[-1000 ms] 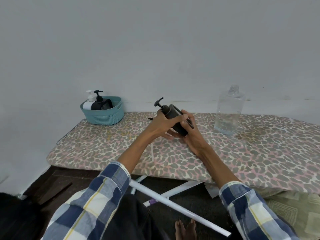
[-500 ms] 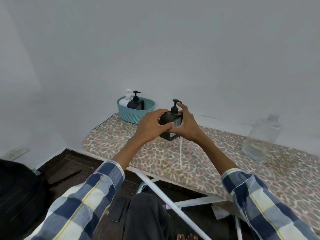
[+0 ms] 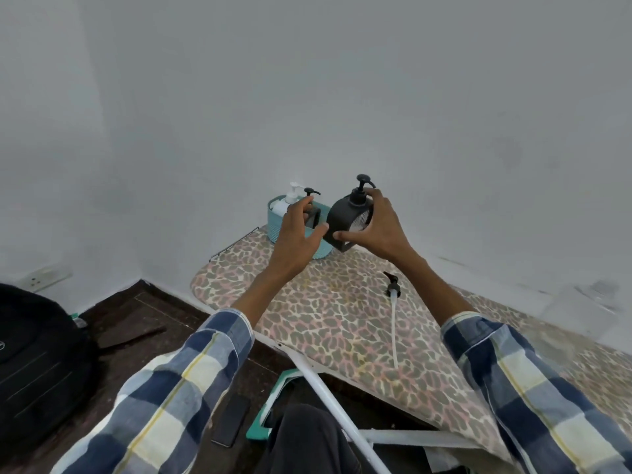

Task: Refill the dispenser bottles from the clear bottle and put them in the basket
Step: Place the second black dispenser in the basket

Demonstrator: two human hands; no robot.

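Note:
A black dispenser bottle (image 3: 343, 218) with its pump on is held upright in my right hand (image 3: 379, 227), just right of the teal basket (image 3: 275, 230) and above the board. My left hand (image 3: 297, 234) is spread beside it, thumb touching the bottle's side, fingers in front of the basket. In the basket stand a white pump bottle (image 3: 284, 202) and another black pump bottle (image 3: 313, 215). A loose black pump with a long white tube (image 3: 394, 302) lies on the board. A faint blurred clear shape (image 3: 581, 309) at the right may be the clear bottle.
The leopard-print ironing board (image 3: 325, 323) stands against a white wall, its white legs (image 3: 337, 401) below. On the dark floor are a black backpack (image 3: 34, 357) at the left and a dark phone (image 3: 231, 419). A wall socket (image 3: 44, 277) sits low at the left.
The black bottle has been carried left and away from me to the basket's side. My left hand has loosened from it and spread. The view has swung left.

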